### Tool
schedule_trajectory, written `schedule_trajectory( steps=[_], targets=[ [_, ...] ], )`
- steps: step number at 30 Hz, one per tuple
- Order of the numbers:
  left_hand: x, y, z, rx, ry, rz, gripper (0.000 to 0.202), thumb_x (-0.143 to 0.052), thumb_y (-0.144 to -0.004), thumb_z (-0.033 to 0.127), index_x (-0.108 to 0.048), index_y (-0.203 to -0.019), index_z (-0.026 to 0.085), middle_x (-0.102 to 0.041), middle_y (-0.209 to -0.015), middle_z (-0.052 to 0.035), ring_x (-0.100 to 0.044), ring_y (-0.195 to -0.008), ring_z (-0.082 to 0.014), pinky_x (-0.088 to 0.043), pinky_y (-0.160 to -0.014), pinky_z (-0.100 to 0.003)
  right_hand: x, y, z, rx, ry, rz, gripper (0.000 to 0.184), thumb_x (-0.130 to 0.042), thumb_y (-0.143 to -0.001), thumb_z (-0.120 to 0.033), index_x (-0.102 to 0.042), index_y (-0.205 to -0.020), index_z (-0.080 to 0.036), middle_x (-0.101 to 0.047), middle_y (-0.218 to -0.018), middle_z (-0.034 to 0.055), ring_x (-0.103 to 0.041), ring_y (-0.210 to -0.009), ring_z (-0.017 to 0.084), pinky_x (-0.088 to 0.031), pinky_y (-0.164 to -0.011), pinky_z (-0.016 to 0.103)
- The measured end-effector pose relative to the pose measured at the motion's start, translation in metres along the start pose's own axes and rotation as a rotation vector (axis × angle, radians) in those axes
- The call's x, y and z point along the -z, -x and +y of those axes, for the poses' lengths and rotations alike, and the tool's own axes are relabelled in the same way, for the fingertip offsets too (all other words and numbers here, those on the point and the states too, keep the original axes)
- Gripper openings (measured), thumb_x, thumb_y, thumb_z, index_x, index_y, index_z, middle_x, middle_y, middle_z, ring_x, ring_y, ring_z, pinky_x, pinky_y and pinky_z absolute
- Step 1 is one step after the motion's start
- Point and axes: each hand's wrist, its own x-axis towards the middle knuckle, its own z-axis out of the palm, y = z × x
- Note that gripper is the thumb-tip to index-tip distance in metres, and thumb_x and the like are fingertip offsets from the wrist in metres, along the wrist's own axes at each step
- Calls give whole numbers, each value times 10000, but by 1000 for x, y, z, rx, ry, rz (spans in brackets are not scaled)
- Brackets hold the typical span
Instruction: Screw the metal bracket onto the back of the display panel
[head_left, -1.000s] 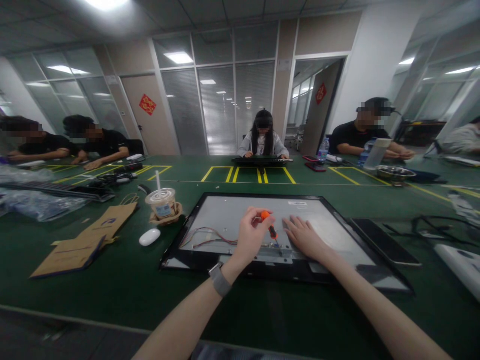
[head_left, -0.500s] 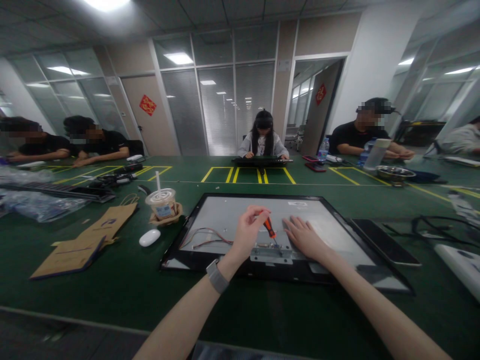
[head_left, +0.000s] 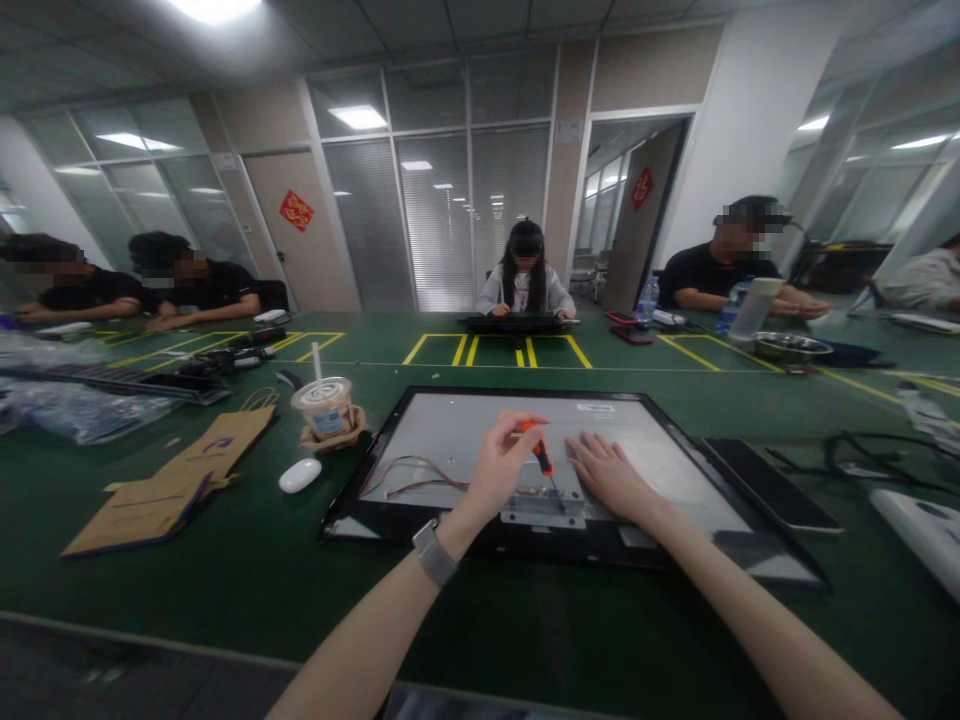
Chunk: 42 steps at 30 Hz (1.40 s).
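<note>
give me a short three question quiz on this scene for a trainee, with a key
1. Which hand holds the orange-and-black screwdriver?
2. True or false: the right hand lies with spread fingers on the black-framed display panel.
3. Fill in: a white ____ sticks up from the lidded cup, beyond the white computer mouse.

Key: 1. The left hand. 2. True. 3. Straw.

Your panel [head_left: 450,420] lies flat, its grey face up within a black border. You have the orange-and-black screwdriver [head_left: 543,460] slanted over the panel's near half, handle leaning left, shaft pointing down at the silvery bracket [head_left: 541,519] along the panel's near edge. Your thin reddish and dark wires [head_left: 429,462] curve across the panel's left part.
</note>
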Motion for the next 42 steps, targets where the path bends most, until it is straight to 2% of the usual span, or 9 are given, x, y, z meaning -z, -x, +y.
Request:
schedule_trajectory(
  steps=[2, 6, 12, 15, 21, 28, 31, 37, 42],
  targets=[
    [0, 1, 2, 8, -3, -39, 244, -658, -856, 374, -735, -982, 180, -618, -908, -43, -596, -839, -155, -492, -806, -278, 1, 0, -1, -2, 9, -11, 551, -242, -1007, -384, -425, -1490, -193, -406, -1534, 177, -352, -1407, 336, -319, -1102, 535],
    [1, 0, -3, 42, 97, -94, 320, -599, -904, 378, -688, -1126, 166, -685, -971, -76, -638, -949, -187, -481, -928, -333, 3, 1, -1, 3, 11, -29, 556, -229, -1010, -371, -413, -1498, -178, -394, -1539, 186, -345, -1411, 337, -314, -1104, 536],
    [-1, 0, -9, 49, 206, -96, 338, -586, -910, 390, -676, -1143, 163, -695, -1096, -109, -648, -1071, -235, -479, -987, -390, 7, 2, -2, 9, 9, -30, 558, -224, -1011, -377, -415, -1496, -176, -401, -1534, 189, -352, -1408, 334, -333, -1093, 540],
    [-2, 0, -5, 24, 132, -108, 299, -596, -905, 347, -689, -1127, 170, -693, -1044, -94, -650, -1020, -212, -491, -956, -362, 8, 2, -2, 10, 9, -27, 555, -233, -1011, -371, -423, -1491, -166, -403, -1531, 194, -357, -1404, 339, -332, -1094, 539],
    [-3, 4, 0, -70, -33, -61, 156, -688, -819, 269, -752, -936, 189, -601, -930, -47, -604, -858, -154, -498, -732, -244, 6, 1, -2, 18, 32, -14, 542, -247, -1013, -351, -428, -1487, -161, -410, -1525, 201, -368, -1397, 339, -336, -1088, 539],
    [-5, 7, 4, -82, -1, -95, 270, -519, -944, 297, -720, -1081, 182, -646, -1117, -92, -629, -1026, -194, -471, -945, -327, 1, 0, -2, 4, 16, 8, 536, -253, -1011, -362, -439, -1482, -184, -419, -1522, 190, -373, -1394, 334, -333, -1087, 539],
    [-5, 6, 3, -48, 9, -115, 299, -550, -931, 320, -690, -1152, 174, -672, -1058, -90, -640, -965, -188, -492, -906, -326, -1, 0, -1, -4, 12, 3, 536, -253, -1011, -367, -439, -1483, -195, -413, -1528, 182, -372, -1396, 331, -326, -1091, 538],
    [-3, 5, -6, -125, -160, -10, 203, -646, -874, 298, -729, -1020, 183, -588, -936, -40, -603, -828, -141, -511, -754, -253, -2, -1, 0, 0, 32, 6, 533, -252, -1011, -370, -434, -1483, -201, -416, -1528, 175, -371, -1396, 329, -327, -1091, 532],
    [-4, 10, -7, -276, -382, 50, 320, -403, -1011, 279, -658, -1175, 176, -624, -1081, -89, -618, -1010, -181, -510, -901, -321, 2, 1, -2, -1, 25, 5, 533, -244, -1011, -357, -438, -1481, -195, -420, -1524, 180, -367, -1399, 330, -333, -1090, 532]
  ],
)
